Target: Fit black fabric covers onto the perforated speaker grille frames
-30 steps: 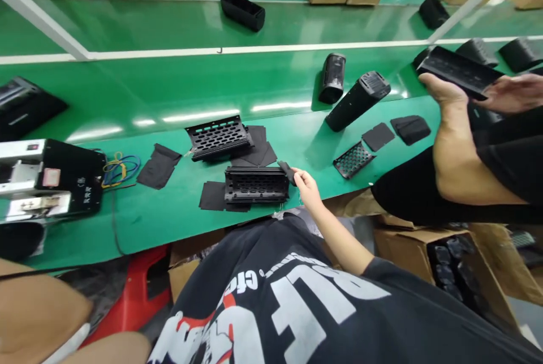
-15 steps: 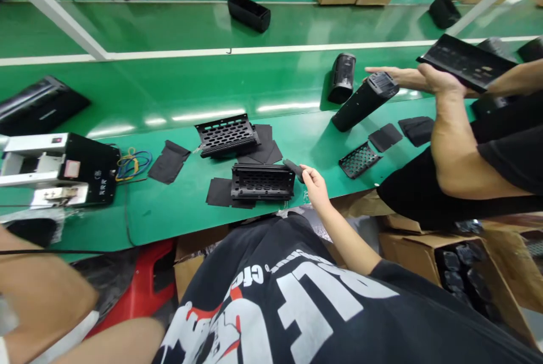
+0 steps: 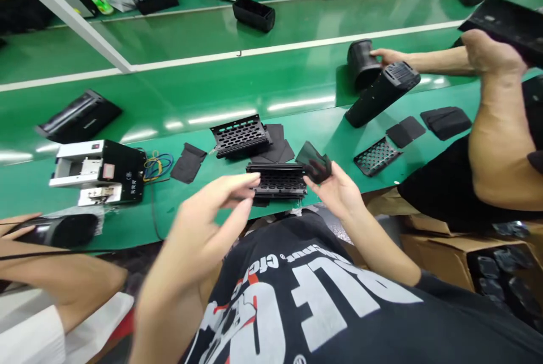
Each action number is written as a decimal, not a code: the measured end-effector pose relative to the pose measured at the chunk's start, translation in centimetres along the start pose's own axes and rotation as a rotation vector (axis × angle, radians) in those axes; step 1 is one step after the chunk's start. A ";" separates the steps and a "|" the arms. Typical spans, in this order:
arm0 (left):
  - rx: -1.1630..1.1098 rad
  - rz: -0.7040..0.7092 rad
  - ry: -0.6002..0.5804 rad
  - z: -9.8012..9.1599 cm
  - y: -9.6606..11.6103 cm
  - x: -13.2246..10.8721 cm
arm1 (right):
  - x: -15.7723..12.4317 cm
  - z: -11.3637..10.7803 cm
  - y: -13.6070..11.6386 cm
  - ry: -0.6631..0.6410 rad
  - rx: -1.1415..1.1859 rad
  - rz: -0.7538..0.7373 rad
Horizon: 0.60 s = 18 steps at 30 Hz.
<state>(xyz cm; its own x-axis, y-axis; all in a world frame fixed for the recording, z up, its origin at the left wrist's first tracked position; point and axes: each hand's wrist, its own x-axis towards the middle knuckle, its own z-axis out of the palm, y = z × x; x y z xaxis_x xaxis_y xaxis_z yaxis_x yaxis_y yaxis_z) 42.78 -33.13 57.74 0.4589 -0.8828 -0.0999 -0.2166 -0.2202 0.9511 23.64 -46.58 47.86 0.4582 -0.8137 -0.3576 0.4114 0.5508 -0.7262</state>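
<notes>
Slightly blurred, the left hand (image 3: 212, 217) extends forward over the near edge of the bench (image 3: 322, 129), thumb and fingers parted. Its fingertips overlap the left end of the shell (image 3: 280, 183); whether they touch, I cannot tell. Opposite, the right hand (image 3: 343, 191) grips the thin black sheet (image 3: 311, 159), which rises beyond its fingers by the shell's right end. The shell lies between both hands.
</notes>
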 end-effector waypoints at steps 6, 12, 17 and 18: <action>-0.447 -0.343 -0.003 6.7 -7.8 3.3 | -1.1 2.1 0.7 -0.177 0.026 0.250; -0.834 -0.524 -0.048 8.6 -9.8 2.5 | -1.0 2.0 1.7 -0.130 0.142 0.354; -0.652 -0.526 0.060 6.1 -8.2 2.6 | 0.1 -0.2 1.5 -0.151 0.112 0.407; -0.609 -0.521 0.047 5.6 -8.0 2.7 | 0.3 -0.6 1.3 -0.165 0.082 0.423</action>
<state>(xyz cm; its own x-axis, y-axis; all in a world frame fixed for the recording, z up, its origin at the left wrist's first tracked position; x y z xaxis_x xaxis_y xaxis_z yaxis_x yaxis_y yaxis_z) 40.94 -36.05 48.25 0.4103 -0.7074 -0.5756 0.5378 -0.3220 0.7791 23.83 -46.21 46.41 0.7160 -0.4778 -0.5091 0.2194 0.8462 -0.4856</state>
